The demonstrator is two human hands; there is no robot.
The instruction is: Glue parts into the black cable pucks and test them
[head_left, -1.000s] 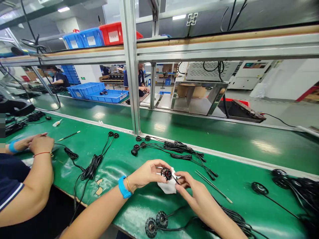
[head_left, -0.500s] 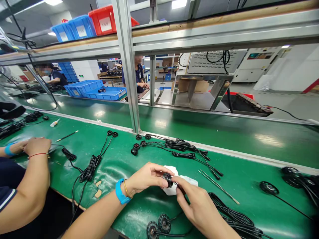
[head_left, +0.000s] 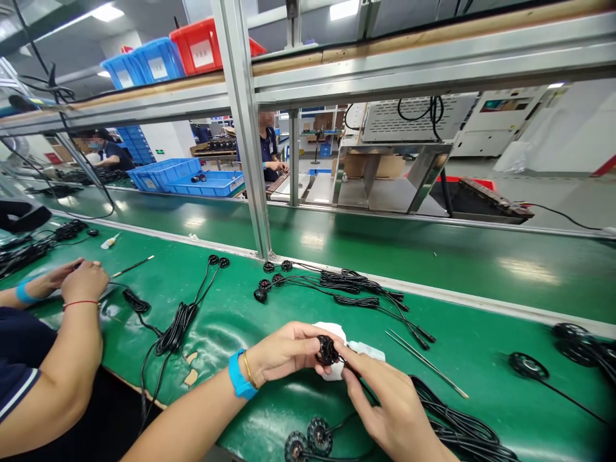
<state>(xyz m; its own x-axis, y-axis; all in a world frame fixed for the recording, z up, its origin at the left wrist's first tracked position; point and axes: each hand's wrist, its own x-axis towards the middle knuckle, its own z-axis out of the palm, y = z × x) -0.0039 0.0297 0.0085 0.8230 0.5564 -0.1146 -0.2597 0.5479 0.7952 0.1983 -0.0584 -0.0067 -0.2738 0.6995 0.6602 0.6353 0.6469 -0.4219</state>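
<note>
In the head view, my left hand point(head_left: 291, 346) pinches a small round black cable head point(head_left: 326, 350) between thumb and fingers. My right hand point(head_left: 385, 394) closes on the black cable point(head_left: 368, 386) just behind the head, its index fingertip against the part's edge. A white cloth or tissue point(head_left: 331, 330) lies on the green mat underneath. To the right of it are two thin sticks point(head_left: 428, 364), and a bundle of coiled black cable point(head_left: 452, 420) lies beside my right forearm. Two more round black heads point(head_left: 308, 437) sit at the near edge.
Coiled cables with round heads point(head_left: 346, 285) lie along the back ledge, others point(head_left: 176, 327) to the left. A co-worker's hands point(head_left: 79, 279) work at far left. A metal post point(head_left: 248, 141) rises behind the mat. More round parts point(head_left: 529, 366) lie at right.
The cable head has turned in my fingers, so that its round face shows more towards me. The co-worker's hands at the left have moved slightly to the right.
</note>
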